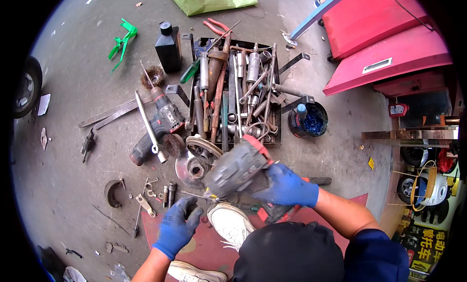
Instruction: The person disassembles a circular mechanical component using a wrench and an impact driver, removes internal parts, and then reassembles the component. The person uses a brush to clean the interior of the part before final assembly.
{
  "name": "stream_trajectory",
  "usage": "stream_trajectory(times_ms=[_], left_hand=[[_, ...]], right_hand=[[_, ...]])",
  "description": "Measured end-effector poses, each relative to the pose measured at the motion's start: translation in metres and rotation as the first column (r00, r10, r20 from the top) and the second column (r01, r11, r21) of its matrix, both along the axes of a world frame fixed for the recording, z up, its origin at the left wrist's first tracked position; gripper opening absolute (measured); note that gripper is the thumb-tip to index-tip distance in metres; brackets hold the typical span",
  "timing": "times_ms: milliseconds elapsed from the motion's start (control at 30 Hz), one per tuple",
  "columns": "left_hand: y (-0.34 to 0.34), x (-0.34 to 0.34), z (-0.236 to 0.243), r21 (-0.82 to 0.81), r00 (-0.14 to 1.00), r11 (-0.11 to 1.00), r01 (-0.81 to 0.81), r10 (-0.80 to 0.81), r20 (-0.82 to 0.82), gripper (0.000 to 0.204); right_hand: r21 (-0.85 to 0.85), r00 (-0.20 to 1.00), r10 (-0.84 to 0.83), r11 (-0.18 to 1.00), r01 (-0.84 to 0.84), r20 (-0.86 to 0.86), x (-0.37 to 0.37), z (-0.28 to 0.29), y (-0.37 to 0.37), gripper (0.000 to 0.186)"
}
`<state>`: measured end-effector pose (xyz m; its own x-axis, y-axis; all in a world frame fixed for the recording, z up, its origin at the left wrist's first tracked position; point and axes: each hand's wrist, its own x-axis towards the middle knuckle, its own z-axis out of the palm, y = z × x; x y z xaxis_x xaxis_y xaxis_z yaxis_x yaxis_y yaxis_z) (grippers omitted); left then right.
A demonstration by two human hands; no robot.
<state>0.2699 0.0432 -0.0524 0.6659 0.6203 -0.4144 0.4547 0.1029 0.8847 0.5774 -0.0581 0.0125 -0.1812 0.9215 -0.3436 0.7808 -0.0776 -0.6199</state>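
My right hand (291, 185), in a blue work glove with a dark palm, grips a black and red cordless impact wrench (238, 167). Motion blurs the tool's front end, which points down to the left. My left hand (179, 224), gloved alike, is held over the red mat with thumb and fingers apart and nothing between them. Close to its fingertips stand two dark sockets (169, 193). A cutting disc (187, 171) and a grooved metal pulley (204, 147) lie just beyond the impact wrench.
A black tray (278, 131) heaped with wrenches, screwdrivers and bars sits ahead. Left of it lie a cordless drill (168, 112), a long wrench (146, 121) and a black bottle (169, 51). At right are a tub of blue grease (311, 121) and a red cabinet (384, 44).
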Motion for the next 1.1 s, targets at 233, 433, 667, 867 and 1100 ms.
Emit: stream_trajectory(times_ms=[233,433,667,867,1100], left_hand=[[-0.001,-0.011,0.008,0.177,0.988,0.974,0.144,-0.130,-0.089,0.028],[-0.003,-0.023,-0.013,0.129,0.987,0.982,0.139,-0.126,-0.103,0.031],[-0.003,-0.012,-0.013,0.083,0.978,0.983,0.166,-0.154,-0.138,0.031],[-0.005,-0.016,-0.016,0.100,0.982,0.983,0.153,-0.140,-0.126,0.027],[-0.010,-0.037,-0.019,0.128,0.978,0.983,0.133,-0.109,-0.179,0.029]], right_hand=[[-0.664,0.728,-0.569,0.717,0.211,-0.383,-0.020,-0.003,0.003,0.061],[-0.623,0.697,-0.660,0.677,0.392,-0.279,-0.022,-0.015,-0.056,0.050],[-0.738,0.492,-0.828,0.506,0.447,-0.270,-0.008,-0.015,-0.075,0.042],[-0.563,0.591,-0.739,0.652,0.508,-0.322,0.010,-0.022,-0.079,0.043],[-0.560,0.670,-0.730,0.614,0.556,-0.135,0.030,-0.035,-0.095,0.045]])
